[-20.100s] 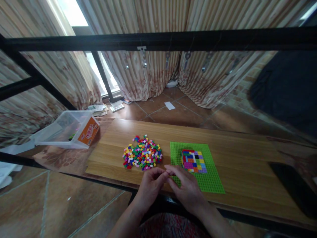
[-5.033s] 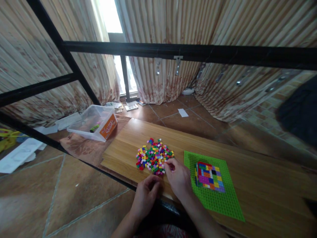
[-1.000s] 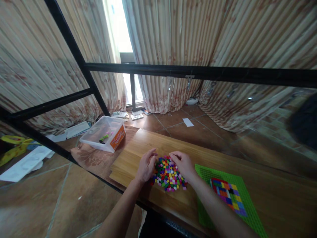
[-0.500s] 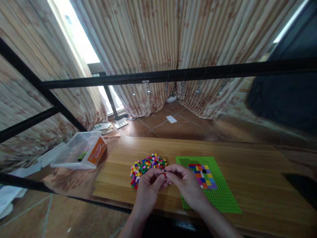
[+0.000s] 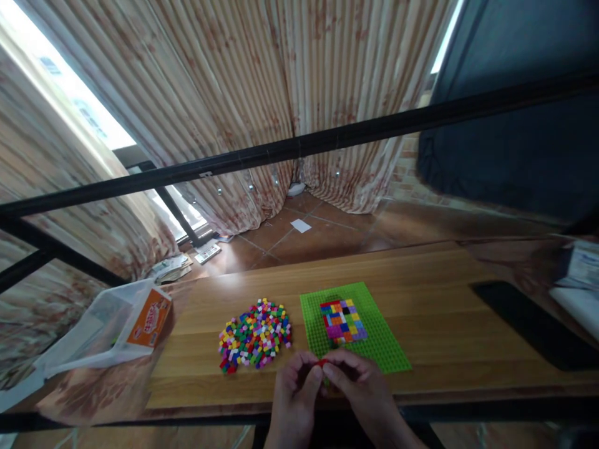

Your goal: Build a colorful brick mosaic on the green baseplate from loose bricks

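Note:
Thumbs and fingertips of my left hand (image 5: 298, 388) and my right hand (image 5: 355, 381) meet at the front edge of the board, both closed on a small red toy brick (image 5: 321, 363). Fingers cover most of the brick. Just beyond my hands lies a green studded baseplate (image 5: 381, 340), with a block of many-coloured bricks (image 5: 345, 321) pressed onto it in rows. To the left spreads a heap of loose small bricks (image 5: 256, 333) in mixed colours, apart from my hands.
The wooden board (image 5: 196, 349) carries the bricks and baseplate. A clear plastic bin (image 5: 100, 333) with an orange label stands at the left. On the right lies a flat black object (image 5: 533, 321). A black metal rail (image 5: 262, 156) crosses beyond the board, before striped curtains (image 5: 234, 81).
My view has turned to the right and tilted. Both hands have drawn back from beside the heap toward the board's front edge, still pinching the red brick between them.

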Motion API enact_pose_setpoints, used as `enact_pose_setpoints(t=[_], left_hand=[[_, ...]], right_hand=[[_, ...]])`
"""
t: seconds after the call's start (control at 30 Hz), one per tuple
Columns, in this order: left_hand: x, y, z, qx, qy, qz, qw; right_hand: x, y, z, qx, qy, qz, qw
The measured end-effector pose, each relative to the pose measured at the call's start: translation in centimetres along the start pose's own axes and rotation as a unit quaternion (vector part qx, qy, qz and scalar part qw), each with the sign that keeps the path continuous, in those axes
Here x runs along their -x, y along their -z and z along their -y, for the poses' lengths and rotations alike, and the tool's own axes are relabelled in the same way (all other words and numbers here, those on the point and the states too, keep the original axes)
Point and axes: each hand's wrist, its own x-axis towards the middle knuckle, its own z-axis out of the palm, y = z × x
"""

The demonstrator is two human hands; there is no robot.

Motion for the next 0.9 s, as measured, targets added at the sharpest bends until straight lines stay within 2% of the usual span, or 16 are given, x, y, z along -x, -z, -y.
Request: enact_pose_setpoints(t=[0.2,0.3,0.4,0.53,0.67,0.8,0.9], left_hand=[[0.8,-3.3,-0.2,-0.033,-0.002,0.033,0.999],[1.0,-4.4,0.0,-0.031,-0.010,0.025,0.999],[1.0,-4.8,0.2,-0.038,-0.015,0.006,0.999],[0.5,-4.3,0.6,-0.051,-0.031,-0.058,0.997],[-0.6,-3.2,1.3,-0.064,-0.054,-0.097,0.992],[-1.6,-2.1,2.6,-0.066,-0.061,-0.090,0.992],[-2.2,-1.6,3.4,-0.067,-0.050,-0.076,0.994]], right_hand=[[0.3,3.3,2.0,0.036,0.034,0.017,0.999],[-0.5,5.7,1.8,0.051,0.059,-0.026,0.997],[-1.7,8.6,1.4,0.116,0.107,-0.087,0.984],[-3.8,11.2,1.9,0.236,0.187,-0.082,0.950],[-7.1,10.7,3.0,0.340,0.234,-0.032,0.910],[-10.2,9.2,3.5,0.424,0.247,0.023,0.871],[-11.0,8.9,3.7,0.473,0.234,0.066,0.847]])
